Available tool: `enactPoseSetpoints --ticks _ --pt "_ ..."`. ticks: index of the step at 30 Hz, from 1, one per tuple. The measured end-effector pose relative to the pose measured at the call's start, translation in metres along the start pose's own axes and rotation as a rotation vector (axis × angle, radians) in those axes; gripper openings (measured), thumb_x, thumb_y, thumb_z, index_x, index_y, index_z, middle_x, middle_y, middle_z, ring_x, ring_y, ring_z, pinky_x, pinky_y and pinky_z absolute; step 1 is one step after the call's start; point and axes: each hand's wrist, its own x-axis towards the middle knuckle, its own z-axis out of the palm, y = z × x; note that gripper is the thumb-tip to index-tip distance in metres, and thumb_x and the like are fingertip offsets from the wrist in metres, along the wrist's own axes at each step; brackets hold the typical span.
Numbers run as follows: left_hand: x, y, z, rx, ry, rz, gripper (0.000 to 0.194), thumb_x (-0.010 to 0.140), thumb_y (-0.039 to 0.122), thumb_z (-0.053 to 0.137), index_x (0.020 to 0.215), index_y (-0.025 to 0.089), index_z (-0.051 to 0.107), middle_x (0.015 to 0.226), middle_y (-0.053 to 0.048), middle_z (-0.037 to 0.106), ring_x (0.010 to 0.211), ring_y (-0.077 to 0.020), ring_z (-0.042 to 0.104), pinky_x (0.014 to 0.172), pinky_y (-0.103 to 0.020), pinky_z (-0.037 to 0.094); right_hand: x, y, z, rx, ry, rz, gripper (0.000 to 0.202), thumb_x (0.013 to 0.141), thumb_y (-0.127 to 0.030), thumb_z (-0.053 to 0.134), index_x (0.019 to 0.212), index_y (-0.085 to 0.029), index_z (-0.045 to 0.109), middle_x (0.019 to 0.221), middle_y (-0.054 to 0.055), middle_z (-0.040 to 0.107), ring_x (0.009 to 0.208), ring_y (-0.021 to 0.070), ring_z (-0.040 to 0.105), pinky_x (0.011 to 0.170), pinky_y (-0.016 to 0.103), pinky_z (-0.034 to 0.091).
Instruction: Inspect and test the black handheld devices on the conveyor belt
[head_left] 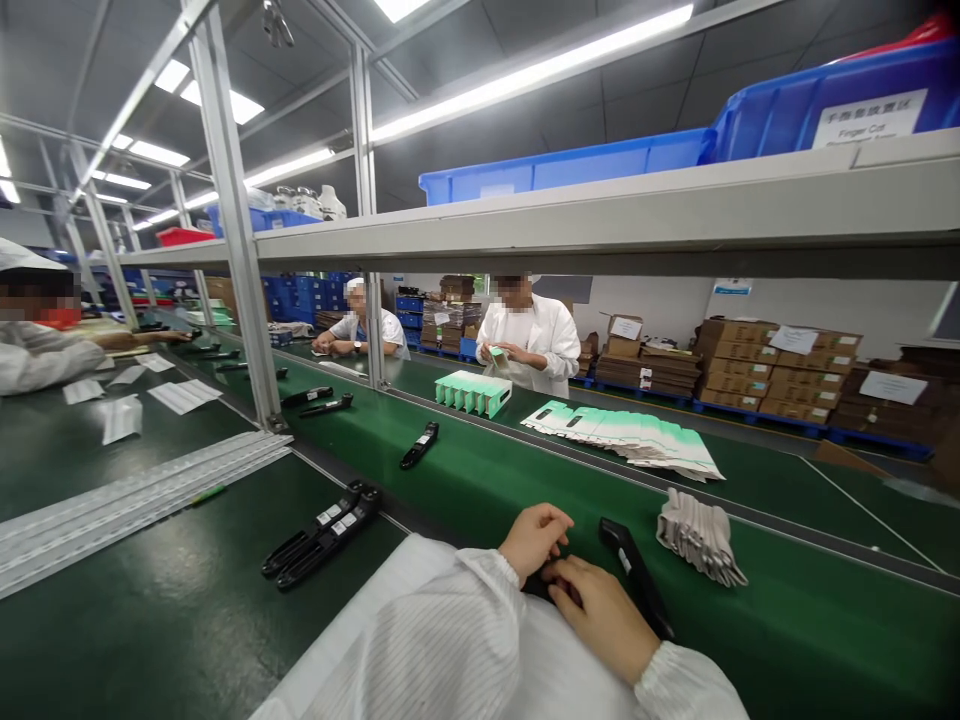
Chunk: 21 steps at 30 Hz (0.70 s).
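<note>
My left hand point(534, 542) is above the green belt, palm inward, fingers curled closed. Close beside it lies my right hand point(604, 612), its fingers bent inward towards the left. A dark object point(537, 584) shows in part between and below both hands; its kind is mostly hidden. Just right of my right hand rests a long black device point(636, 578) with a small white label, partly behind that hand. Beyond it sits a bundle of folded greyish-beige cloth-like pieces point(701, 537). Two black devices with white labels point(324, 534) lie side by side on the left table.
Several black devices point(420, 446) are spaced along the belt point(480, 480). Green-and-white folded cartons point(622, 437) and a divided carton point(472, 392) lie on the far side. A shelf point(600, 225) with blue bins crosses above. Metal posts point(238, 230) stand left. Several co-workers sit or stand around.
</note>
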Motion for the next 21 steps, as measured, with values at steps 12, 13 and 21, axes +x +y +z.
enactPoseSetpoints --ticks 12,13,21 --pt "-0.012 0.003 0.001 0.655 -0.141 0.196 0.025 0.078 0.028 0.043 0.085 0.02 0.065 0.08 0.0 0.065 0.075 -0.0134 0.058 0.072 -0.024 0.044 0.002 0.008 0.003 0.055 -0.024 0.034 0.028 0.082 -0.027 0.038 0.075 -0.02 0.064 0.082 0.007 0.066 0.076 0.0201 0.061 0.067 0.028 0.042" --pt "-0.012 0.004 0.0 0.683 -0.156 0.208 0.026 0.079 0.028 0.041 0.087 0.02 0.065 0.082 -0.001 0.065 0.078 -0.0137 0.058 0.074 -0.025 0.044 0.002 0.008 0.003 0.056 -0.023 0.027 0.028 0.082 -0.027 0.038 0.075 -0.02 0.064 0.082 0.007 0.066 0.076 0.02 0.061 0.068 0.028 0.042" --pt "0.008 0.009 -0.061 1.116 0.166 0.119 0.059 0.071 0.032 0.054 0.128 0.022 0.039 0.135 -0.012 0.035 0.127 -0.0288 0.026 0.098 -0.049 0.025 0.001 0.002 -0.003 0.052 -0.041 0.012 0.029 0.084 -0.032 0.036 0.083 -0.025 0.064 0.084 0.003 0.065 0.077 0.018 0.06 0.07 0.028 0.041"
